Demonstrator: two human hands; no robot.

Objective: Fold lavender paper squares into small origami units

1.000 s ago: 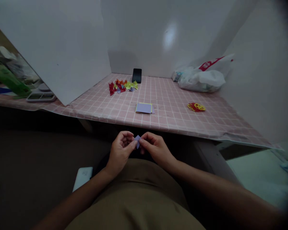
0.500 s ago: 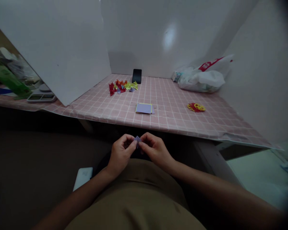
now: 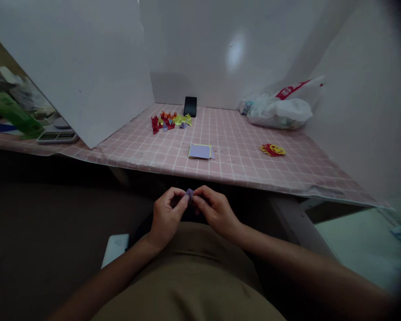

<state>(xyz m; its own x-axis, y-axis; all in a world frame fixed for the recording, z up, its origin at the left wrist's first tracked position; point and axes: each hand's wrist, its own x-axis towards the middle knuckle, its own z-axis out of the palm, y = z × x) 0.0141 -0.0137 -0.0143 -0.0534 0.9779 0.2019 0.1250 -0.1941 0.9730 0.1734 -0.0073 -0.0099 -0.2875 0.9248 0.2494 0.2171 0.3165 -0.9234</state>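
Observation:
Between my fingertips is a small folded piece of purple paper (image 3: 189,192), held over my lap just below the table's front edge. My left hand (image 3: 167,214) pinches its left side between thumb and forefinger. On the right side, my right hand (image 3: 217,209) pinches it the same way. Most of its lower part is hidden behind my fingers. On the table ahead lies a stack of square paper (image 3: 199,151), purple on top with yellow showing at the edge. Farther back sits a cluster of small folded paper figures (image 3: 169,120) in red, orange, yellow and purple.
A dark phone (image 3: 190,107) leans at the back. Red and yellow flat pieces (image 3: 272,150) lie at right, before a white plastic bag (image 3: 280,111). A white board (image 3: 87,67) stands at left, with a kitchen scale (image 3: 58,136) beyond it. A white device (image 3: 116,248) is beside my lap.
The purple paper has turned slightly between my fingers and shifted a little left. Less of it shows now. Everything on the table stays in place.

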